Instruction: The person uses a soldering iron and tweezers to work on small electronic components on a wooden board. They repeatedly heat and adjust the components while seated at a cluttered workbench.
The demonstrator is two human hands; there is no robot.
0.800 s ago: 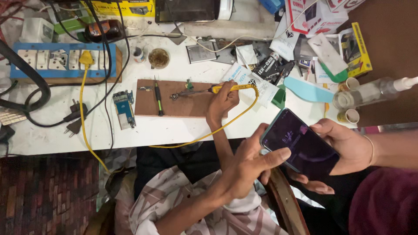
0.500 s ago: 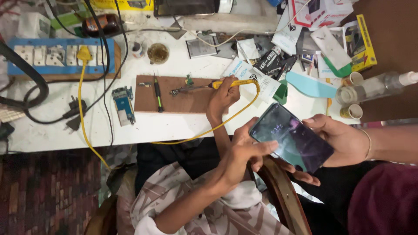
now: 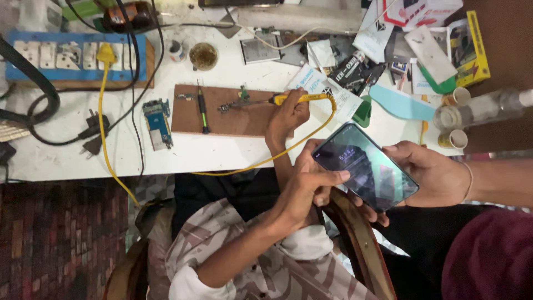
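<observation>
Head view: my right hand [image 3: 438,178] is clasping the phone [image 3: 366,166] at its right end, fingers [image 3: 377,214] curling underneath. Its long axis is slanting up-left toward another person's hand [image 3: 302,189], which is touching the screen. My left hand isn't showing.

Bare surface [image 3: 222,153] lies at 9 o'clock of the phone [image 3: 363,166]; at 12 o'clock, packets [image 3: 355,69] and cups [image 3: 456,118] crowd the way.
</observation>
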